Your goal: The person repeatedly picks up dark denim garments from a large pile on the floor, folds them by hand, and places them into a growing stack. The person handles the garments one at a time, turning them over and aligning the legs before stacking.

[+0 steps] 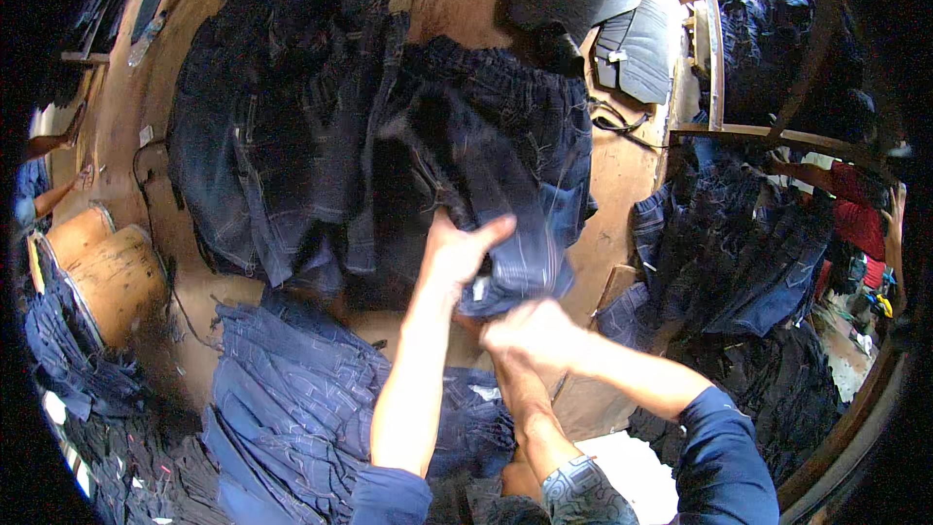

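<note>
A dark blue pair of denim shorts (530, 253) with pale stitching hangs in front of me, its lower part bunched and slightly blurred. My left hand (457, 253) grips its left side, thumb stretched across the cloth and fingers partly hidden. At the lower edge, my right hand (530, 332) is closed and smeared by motion, seemingly on the hem. Right behind lies a heap of dark denim shorts (282, 126) with gathered waists. Below my left forearm spreads a pile of blue denim pieces (292, 399).
A wooden stool (117, 282) stands at left, near another person's hand (83, 177). At right, denim garments (739, 243) are heaped beside a wooden frame (716, 58), with a person in red (857, 224) beyond. Dark grey panels (637, 49) and a black cable (622, 122) lie at far right.
</note>
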### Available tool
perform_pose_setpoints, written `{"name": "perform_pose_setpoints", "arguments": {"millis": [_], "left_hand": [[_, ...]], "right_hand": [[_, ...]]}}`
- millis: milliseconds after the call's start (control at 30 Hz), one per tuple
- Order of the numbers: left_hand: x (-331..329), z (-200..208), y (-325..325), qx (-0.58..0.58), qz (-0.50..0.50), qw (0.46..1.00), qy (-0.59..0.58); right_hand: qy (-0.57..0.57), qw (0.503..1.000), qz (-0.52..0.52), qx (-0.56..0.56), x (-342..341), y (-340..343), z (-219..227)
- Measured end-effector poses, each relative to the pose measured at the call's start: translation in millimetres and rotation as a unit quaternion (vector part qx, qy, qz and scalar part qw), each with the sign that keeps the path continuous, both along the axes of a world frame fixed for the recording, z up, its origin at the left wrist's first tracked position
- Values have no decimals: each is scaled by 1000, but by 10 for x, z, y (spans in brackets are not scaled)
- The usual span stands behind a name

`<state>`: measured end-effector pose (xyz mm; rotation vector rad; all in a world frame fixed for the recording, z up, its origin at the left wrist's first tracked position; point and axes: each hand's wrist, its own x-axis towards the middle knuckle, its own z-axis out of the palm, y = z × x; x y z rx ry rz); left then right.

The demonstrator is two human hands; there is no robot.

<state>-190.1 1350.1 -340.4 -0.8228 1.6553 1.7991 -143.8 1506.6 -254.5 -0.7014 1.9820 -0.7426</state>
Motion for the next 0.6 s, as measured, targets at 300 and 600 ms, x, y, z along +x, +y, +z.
{"name": "perform_pose_setpoints", "arguments": {"millis": [300,600], "left_hand": [[1608,312,-157,77,181,978,-64],[2406,978,-5,0,310,934,-177]], "right_hand": [[373,894,-203,141,-1943,203,-1091],[164,931,-303,124,-599,456,-1324]]}}
